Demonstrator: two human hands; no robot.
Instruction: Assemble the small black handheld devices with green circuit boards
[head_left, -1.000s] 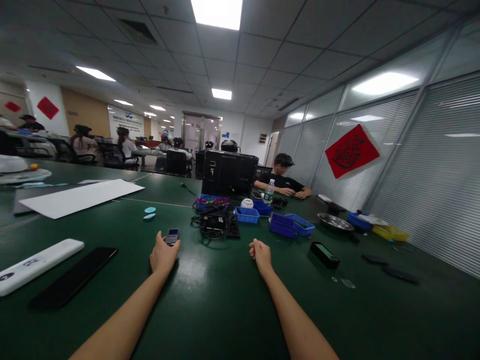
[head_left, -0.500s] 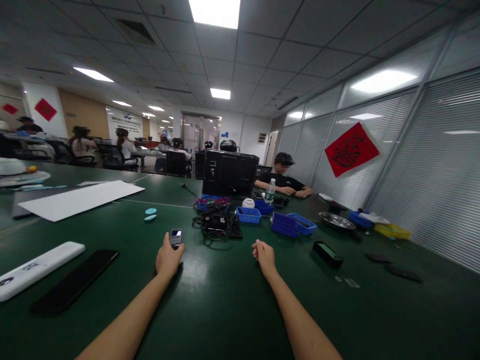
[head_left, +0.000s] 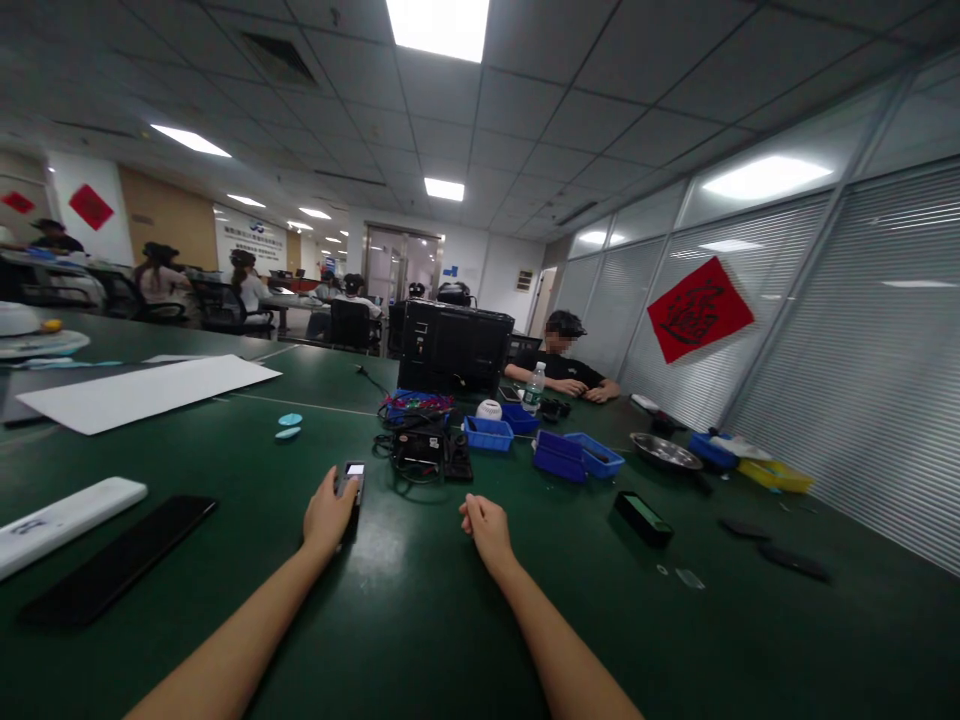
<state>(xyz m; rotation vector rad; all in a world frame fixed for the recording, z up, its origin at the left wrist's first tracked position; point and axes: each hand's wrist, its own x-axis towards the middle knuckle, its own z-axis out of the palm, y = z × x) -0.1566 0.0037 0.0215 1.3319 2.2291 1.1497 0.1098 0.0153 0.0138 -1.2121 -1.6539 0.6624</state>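
A person's left hand (head_left: 328,512) closes around a small handheld device (head_left: 351,479) with a lit screen. The fingers wrap its side and the device sits at the fingertips, low over the green surface (head_left: 420,620). The right hand (head_left: 486,522) rests beside it on the surface, curled into a loose fist; whether it holds anything cannot be told.

Just beyond the left hand's fingertips lies a black tangle of cables and gear (head_left: 420,450), the nearest thing in the way of any reach forward. Behind it stand a blue bin (head_left: 487,432) and a white ball (head_left: 489,409), and farther back a large black case (head_left: 454,350). Ahead and outward of the right hand sit two more blue bins (head_left: 574,455), with a small black box (head_left: 643,517) out to its side and a metal bowl (head_left: 665,452) past that. Outward of the left hand lie a flat black phone (head_left: 112,560) and a long white bar (head_left: 60,512), well apart from the fingers. Two small teal pieces (head_left: 289,425) and a white sheet (head_left: 142,390) lie farther ahead on that side. A co-worker (head_left: 564,365) sits at the far edge, hands near a water bottle (head_left: 533,388).

Compared with half a second earlier, the right hand has drawn inward, narrowing the gap to the left hand. The device has dipped from a raised tilt to nearer the surface.
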